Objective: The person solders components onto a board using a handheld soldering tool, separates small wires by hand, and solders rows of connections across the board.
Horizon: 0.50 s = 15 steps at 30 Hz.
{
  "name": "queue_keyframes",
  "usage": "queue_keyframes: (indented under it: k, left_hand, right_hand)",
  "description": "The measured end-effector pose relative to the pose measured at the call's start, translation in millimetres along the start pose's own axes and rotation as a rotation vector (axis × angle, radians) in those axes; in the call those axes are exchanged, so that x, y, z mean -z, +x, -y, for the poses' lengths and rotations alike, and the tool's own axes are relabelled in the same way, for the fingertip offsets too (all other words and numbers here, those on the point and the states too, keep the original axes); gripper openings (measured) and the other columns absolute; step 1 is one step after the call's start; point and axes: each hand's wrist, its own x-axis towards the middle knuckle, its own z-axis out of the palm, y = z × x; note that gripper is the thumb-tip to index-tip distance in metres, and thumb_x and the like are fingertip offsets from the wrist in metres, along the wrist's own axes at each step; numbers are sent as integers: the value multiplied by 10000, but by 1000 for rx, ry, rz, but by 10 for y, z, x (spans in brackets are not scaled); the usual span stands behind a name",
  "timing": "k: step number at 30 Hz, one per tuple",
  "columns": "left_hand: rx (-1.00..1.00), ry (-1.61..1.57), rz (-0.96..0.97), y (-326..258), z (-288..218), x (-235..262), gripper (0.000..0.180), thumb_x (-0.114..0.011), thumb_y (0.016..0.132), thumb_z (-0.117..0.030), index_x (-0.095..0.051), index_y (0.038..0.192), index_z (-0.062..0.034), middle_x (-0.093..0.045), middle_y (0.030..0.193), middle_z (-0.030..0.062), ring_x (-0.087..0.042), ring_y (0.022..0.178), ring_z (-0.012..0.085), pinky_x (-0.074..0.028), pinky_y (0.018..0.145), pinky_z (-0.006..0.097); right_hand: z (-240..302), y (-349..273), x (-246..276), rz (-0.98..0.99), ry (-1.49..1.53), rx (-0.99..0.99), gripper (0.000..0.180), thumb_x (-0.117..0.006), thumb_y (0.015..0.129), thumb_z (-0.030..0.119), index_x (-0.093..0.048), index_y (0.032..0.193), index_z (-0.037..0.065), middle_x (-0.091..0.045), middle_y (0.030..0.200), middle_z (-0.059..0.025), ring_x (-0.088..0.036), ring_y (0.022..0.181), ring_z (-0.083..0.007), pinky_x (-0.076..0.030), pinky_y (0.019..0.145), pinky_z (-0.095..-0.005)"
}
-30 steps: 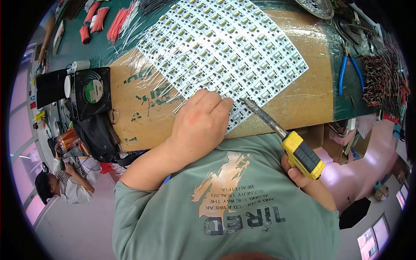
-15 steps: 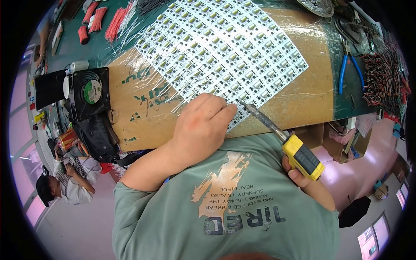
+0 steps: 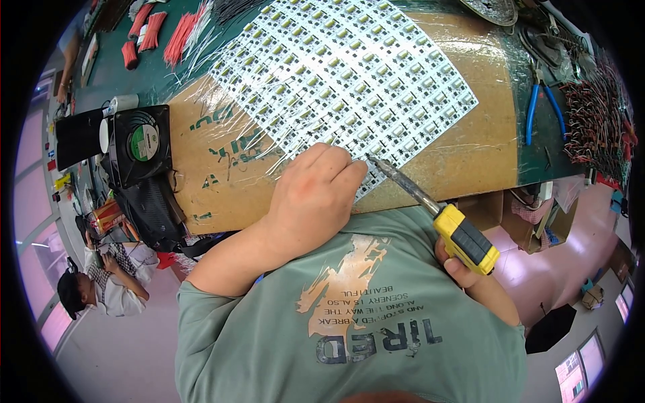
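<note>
A white circuit board panel (image 3: pixel 396 77) with rows of small components lies turned cornerwise on a cardboard sheet. Over its near corner, my left hand (image 3: pixel 310 195) is closed with bent fingers; whatever they pinch is hidden beneath them. My right hand (image 3: pixel 461 270) grips a soldering iron (image 3: pixel 463 236) by its yellow and black handle. The iron's metal shaft slants up and left, its tip at the board beside my left fingertips. Thin white wires (image 3: pixel 250 127) stick out along the board's left edge.
On the left stands a black fan (image 3: pixel 140 142). Bundles of red wire (image 3: pixel 153 30) lie at the far left. Blue-handled pliers (image 3: pixel 533 114) and a heap of wired parts (image 3: pixel 598 127) are on the right. Another person (image 3: pixel 111 282) sits off to the left.
The soldering iron has shifted slightly left, and its tip sits a little closer to my left fingers. My left hand has barely moved.
</note>
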Motion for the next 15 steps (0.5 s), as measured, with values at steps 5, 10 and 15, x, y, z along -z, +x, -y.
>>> queue_keyframes:
  k: [5, 10, 15]
  left_hand:
    - [7, 5, 9, -13, -8, 11, 233, -648, 692, 53, -660, 908, -33, -568, 776, 67, -568, 730, 251, -473, 625, 350]
    - [9, 8, -4, -3, -17, 5, 230, -651, 694, 50, -662, 908, -34, -572, 781, 67, -570, 733, 251, -474, 619, 350]
    - [15, 15, 14, 17, -44, 17, 229, -655, 694, 47, -665, 907, -38, -571, 786, 66, -570, 737, 252, -476, 621, 349]
  right_hand:
    - [46, 30, -35, -78, -19, 41, 237, -645, 785, 312, -555, 717, 103, -554, 696, -48, -554, 655, -269, -438, 587, -369]
    - [40, 37, -10, -77, 39, 73, 308, -637, 813, 375, -554, 690, 105, -545, 677, -41, -548, 634, -257, -432, 579, -365]
    - [-13, 62, 86, -104, 169, 64, 380, -642, 827, 448, -551, 707, 99, -531, 664, -33, -535, 608, -207, -418, 555, -334]
